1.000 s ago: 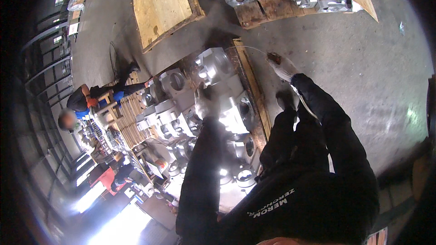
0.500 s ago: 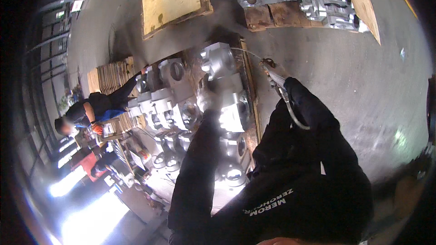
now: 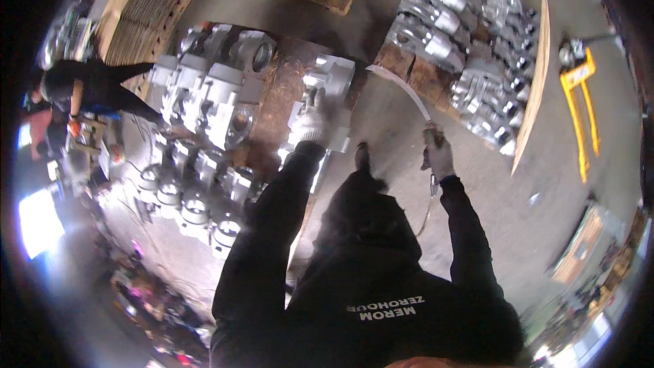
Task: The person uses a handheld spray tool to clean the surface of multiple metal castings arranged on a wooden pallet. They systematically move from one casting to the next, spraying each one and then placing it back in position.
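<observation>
My left hand [image 3: 310,121], in a pale knit glove, is over a silver-grey metal casting [image 3: 332,76] on the near edge of a brown wooden pallet [image 3: 272,105]. Its fingers stretch out across the casting, slightly blurred; what lies under the palm is hidden. Out to the right, my gloved right hand [image 3: 438,153] is closed around the handle of an air blow gun [image 3: 430,129]. The gun's long, thin, pale tube [image 3: 403,84] curves up and left, its tip close to the casting's right side. From the gun a hose [image 3: 428,211] hangs down.
Several ring-ended castings [image 3: 218,88] stand in rows on the pallet's left part. Another loaded pallet [image 3: 436,88] lies at the upper right, beside an upright wooden board [image 3: 535,82]. A yellow metal frame [image 3: 579,112] is farther right. A co-worker [image 3: 75,88] bends at the far left.
My view has swung, so the pallets sit differently in it. My right hand with the air blow gun now appears lower and farther right. My left hand stays at the castings.
</observation>
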Motion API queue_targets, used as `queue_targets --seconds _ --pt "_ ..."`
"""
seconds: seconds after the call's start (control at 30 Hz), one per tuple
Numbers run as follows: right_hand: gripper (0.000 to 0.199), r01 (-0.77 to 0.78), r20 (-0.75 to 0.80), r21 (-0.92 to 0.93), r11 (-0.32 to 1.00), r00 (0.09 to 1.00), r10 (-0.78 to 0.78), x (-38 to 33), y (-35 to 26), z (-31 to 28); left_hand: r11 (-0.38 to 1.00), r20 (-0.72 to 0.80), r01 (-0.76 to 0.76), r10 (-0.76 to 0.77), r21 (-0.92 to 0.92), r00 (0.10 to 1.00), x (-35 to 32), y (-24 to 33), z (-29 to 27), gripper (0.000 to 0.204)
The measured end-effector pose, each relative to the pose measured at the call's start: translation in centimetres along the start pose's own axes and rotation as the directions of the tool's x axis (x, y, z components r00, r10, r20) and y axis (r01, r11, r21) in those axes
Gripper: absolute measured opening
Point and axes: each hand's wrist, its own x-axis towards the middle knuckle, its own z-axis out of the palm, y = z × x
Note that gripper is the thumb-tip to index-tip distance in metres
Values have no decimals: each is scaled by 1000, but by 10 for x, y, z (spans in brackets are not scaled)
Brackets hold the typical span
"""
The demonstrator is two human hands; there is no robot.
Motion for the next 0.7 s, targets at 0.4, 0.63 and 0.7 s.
queue_targets --seconds 0.4,0.63,0.7 --pt "35 571 304 -652 498 799 -519 26 -77 36 837 -538 55 -399 -544 743 -101 14 6 62" --pt "31 400 192 -639 657 910 -367 1 -28 -14 117 -67 9 -623 -993 779 -141 -8 114 52" --pt "28 137 48 -554 821 990 -132 16 2 -29 178 80 198 -516 -964 853 -116 -6 79 42"
